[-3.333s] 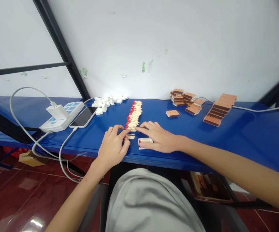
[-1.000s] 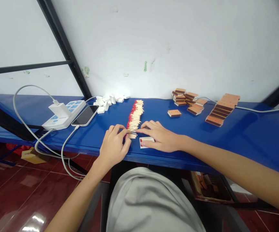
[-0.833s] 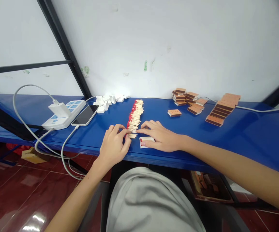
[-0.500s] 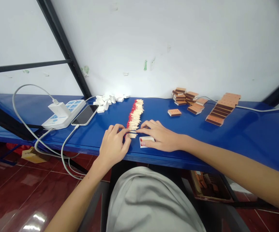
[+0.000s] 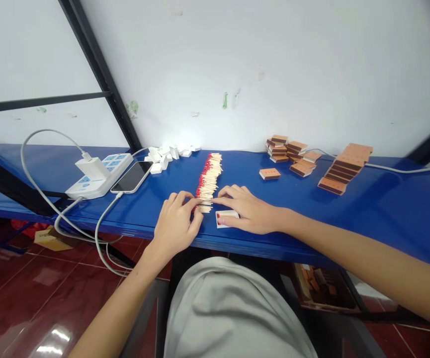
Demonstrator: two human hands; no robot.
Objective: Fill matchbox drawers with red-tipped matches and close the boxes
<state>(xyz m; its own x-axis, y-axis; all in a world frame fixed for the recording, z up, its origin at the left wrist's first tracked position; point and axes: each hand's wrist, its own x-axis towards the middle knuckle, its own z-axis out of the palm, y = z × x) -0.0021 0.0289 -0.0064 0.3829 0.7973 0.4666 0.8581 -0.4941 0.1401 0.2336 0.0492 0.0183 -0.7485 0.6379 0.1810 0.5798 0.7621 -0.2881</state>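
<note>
A long row of red-tipped matches lies on the blue table. My left hand rests at the near end of the row, its fingers curled and pinching a few matches there. My right hand lies flat beside it, index finger stretched to the same end of the row. Under its thumb sits a small white matchbox tray with red match heads showing at its left end.
A white power strip with a charger and cables, and a phone, lie at the left. White trays are heaped by the wall. Brown matchbox sleeves and a leaning stack stand at the right.
Both hands have stayed at the near end of the match row; only the fingers shift slightly. The white tray remains under my right thumb.
</note>
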